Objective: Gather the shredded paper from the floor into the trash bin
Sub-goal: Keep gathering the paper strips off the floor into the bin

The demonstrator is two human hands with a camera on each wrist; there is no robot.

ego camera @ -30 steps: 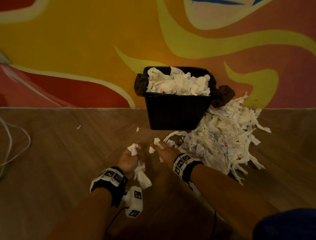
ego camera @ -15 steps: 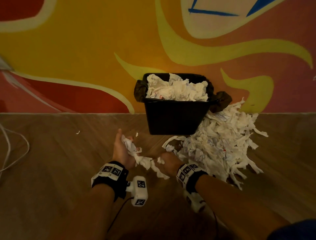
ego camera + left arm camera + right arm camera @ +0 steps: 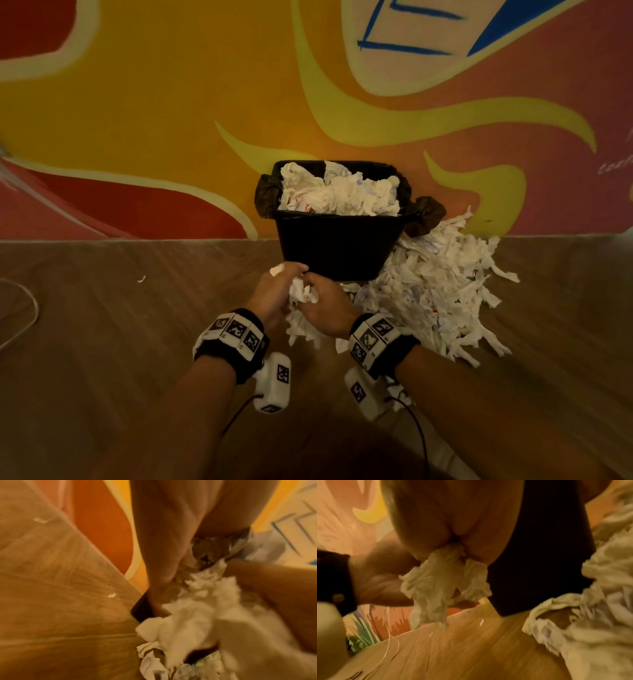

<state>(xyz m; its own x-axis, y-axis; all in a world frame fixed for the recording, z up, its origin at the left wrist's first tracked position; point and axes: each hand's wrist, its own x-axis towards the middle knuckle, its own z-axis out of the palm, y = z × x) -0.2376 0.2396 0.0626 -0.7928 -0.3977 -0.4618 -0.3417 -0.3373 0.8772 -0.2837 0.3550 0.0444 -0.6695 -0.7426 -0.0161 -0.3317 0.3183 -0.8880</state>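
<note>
Left hand [image 3: 274, 294] and right hand [image 3: 327, 308] clasp shredded paper [image 3: 301, 296] between them.

Wooden floor [image 3: 102, 342], bin [image 3: 335, 246], shreds [image 3: 438, 291] (heaped)

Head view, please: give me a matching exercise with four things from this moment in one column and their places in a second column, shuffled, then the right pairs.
Things:
1. trash bin
2. big pile of shredded paper
3. wad of paper
4. lone scrap

Places:
A. on the bare floor, far to the left of the bin
B. against the painted wall, already heaped with paper
C. held between the left hand and right hand
D. on the floor, right of the bin and touching it

Pairs: 1-B, 2-D, 3-C, 4-A
</note>
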